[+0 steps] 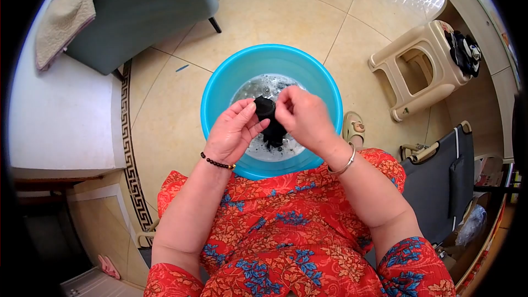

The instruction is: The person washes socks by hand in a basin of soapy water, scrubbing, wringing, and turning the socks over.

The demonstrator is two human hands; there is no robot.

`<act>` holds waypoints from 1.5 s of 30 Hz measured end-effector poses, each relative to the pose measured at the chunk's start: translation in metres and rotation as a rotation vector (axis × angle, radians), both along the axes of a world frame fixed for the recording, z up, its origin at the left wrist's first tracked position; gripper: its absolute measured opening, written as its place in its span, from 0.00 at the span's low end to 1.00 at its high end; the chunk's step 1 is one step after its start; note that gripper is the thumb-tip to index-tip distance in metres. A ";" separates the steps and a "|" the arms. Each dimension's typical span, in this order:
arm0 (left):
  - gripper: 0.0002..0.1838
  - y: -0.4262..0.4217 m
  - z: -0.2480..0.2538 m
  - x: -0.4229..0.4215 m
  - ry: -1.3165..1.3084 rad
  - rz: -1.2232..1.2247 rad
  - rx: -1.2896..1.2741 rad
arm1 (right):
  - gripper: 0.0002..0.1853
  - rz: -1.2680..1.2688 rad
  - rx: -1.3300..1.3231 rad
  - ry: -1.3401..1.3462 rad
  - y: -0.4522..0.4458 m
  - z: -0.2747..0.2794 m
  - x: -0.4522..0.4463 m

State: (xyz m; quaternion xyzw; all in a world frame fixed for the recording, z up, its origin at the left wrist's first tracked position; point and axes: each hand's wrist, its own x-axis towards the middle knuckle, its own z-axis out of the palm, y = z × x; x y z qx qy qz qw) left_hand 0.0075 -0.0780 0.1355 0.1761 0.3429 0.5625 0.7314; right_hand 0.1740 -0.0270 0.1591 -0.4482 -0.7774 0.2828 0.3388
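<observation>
Over the blue basin, my left hand (234,126) pinches the rim of a wet black sock (266,110) between thumb and fingers. The sock's opening faces up, and its lower end hangs down close to the soapy water (258,85). Curled in at the other side of the opening, my right hand (301,114) has its fingertips pinched against the sock's edge; its fingers partly hide the contact. Suds and bubbles float in the turquoise basin (220,77), which stands on the floor in front of my lap.
A beige plastic stool (418,66) at the right carries a pile of dark and white cloth items (463,54). A grey-green armchair (148,11) stands at the upper left. Beside my right leg is a grey folding chair (440,181). A sandaled foot (353,126) touches the basin's right side.
</observation>
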 end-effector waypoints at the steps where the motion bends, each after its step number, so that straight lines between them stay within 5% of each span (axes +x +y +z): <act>1: 0.10 0.000 0.001 -0.001 -0.007 -0.005 0.001 | 0.06 -0.043 -0.060 0.065 0.004 -0.001 0.001; 5: 0.09 -0.001 -0.001 -0.004 -0.018 -0.031 0.014 | 0.06 0.018 -0.288 0.201 0.005 0.009 0.004; 21: 0.08 -0.002 0.004 0.004 0.248 -0.037 0.070 | 0.05 0.048 0.041 0.052 -0.002 0.001 0.001; 27: 0.09 -0.001 0.006 0.000 0.050 0.053 -0.030 | 0.07 0.004 -0.250 0.080 0.004 0.007 0.003; 33: 0.08 -0.001 0.005 0.002 0.139 0.054 -0.009 | 0.05 0.136 -0.092 0.312 -0.006 0.014 -0.006; 45: 0.16 0.000 0.010 0.004 0.165 0.049 0.058 | 0.06 0.043 -0.284 0.220 0.002 -0.002 -0.002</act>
